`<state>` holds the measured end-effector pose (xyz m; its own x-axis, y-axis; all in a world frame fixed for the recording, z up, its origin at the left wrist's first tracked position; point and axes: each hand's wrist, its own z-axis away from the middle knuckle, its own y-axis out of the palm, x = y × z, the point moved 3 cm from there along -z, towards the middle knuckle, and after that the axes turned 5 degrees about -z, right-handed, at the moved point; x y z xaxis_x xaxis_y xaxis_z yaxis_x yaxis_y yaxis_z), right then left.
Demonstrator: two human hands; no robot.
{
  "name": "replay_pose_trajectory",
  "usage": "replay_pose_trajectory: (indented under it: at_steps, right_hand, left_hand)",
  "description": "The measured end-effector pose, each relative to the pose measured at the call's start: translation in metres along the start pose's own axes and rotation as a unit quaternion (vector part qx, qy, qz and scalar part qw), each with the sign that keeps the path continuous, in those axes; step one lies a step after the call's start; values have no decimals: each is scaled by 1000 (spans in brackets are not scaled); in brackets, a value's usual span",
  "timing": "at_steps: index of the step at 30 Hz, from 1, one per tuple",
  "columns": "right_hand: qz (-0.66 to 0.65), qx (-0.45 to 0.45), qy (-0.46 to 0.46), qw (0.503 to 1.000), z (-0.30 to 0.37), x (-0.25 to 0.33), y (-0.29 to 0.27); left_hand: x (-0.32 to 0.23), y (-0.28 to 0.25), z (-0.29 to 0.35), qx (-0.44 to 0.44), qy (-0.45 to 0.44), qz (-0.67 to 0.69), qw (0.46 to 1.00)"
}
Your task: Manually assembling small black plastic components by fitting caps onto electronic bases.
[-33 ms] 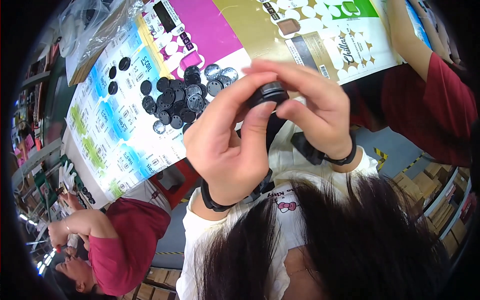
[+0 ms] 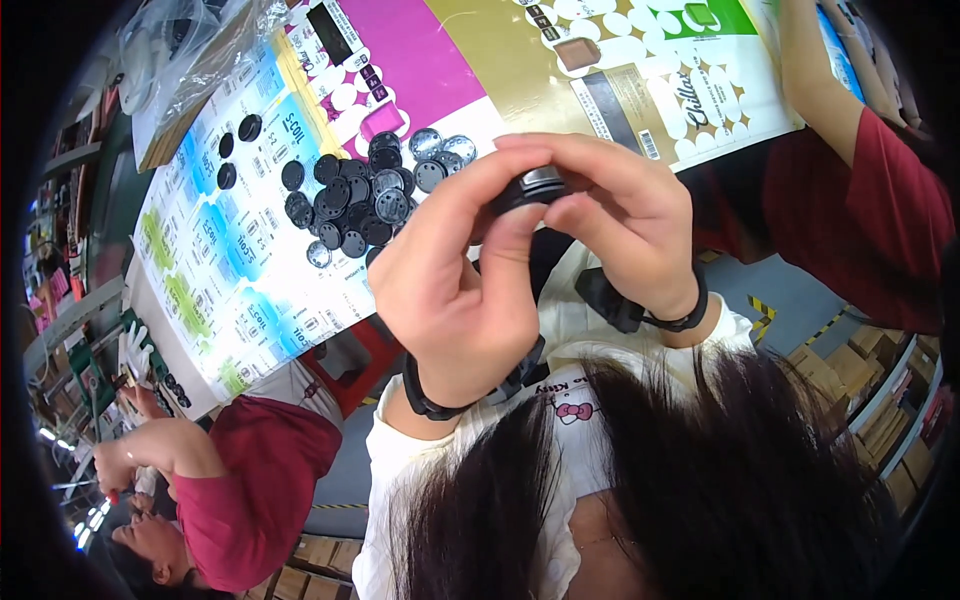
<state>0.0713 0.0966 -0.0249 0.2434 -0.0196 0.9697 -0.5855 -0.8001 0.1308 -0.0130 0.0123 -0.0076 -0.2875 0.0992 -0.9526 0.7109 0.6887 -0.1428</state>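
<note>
Above the table edge, my left hand (image 2: pixel 455 280) pinches a small black round piece (image 2: pixel 540 182) between thumb and forefinger. Its top surface is glossy, and my fingers cover much of it. My right hand (image 2: pixel 635 215) is curled around the other side, thumb against the piece and fingertips meeting my left forefinger. Just left of my hands lies a loose pile of black round discs (image 2: pixel 345 200) with small holes, some overlapping and some with a shiny face. A few more discs (image 2: pixel 227 176) lie apart, farther left.
Printed colourful sheets (image 2: pixel 270 260) cover the table. A clear plastic bag (image 2: pixel 200 60) lies at the back left. One co-worker in a red shirt (image 2: pixel 262 480) sits at the left; another's red sleeve (image 2: pixel 895 215) and forearm reach in at the right. Cardboard boxes (image 2: pixel 850 375) stand on shelves behind.
My right hand has shifted slightly left, its thumb coming closer to my left thumb at the black piece. My left hand barely moves, and the pile of discs looks the same.
</note>
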Motion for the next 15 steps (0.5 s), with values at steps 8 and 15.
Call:
replay_pose_trajectory:
  at_steps: [8, 15]
  right_hand:
    - [8, -1, 107, 994, -15, -51, -24]
    - [444, 200, -119, 865, 1, -59, -17]
  left_hand:
    - [50, -4, -43, 115, -138, -27, 983]
    - [126, -96, -129, 114, 109, -521, 839]
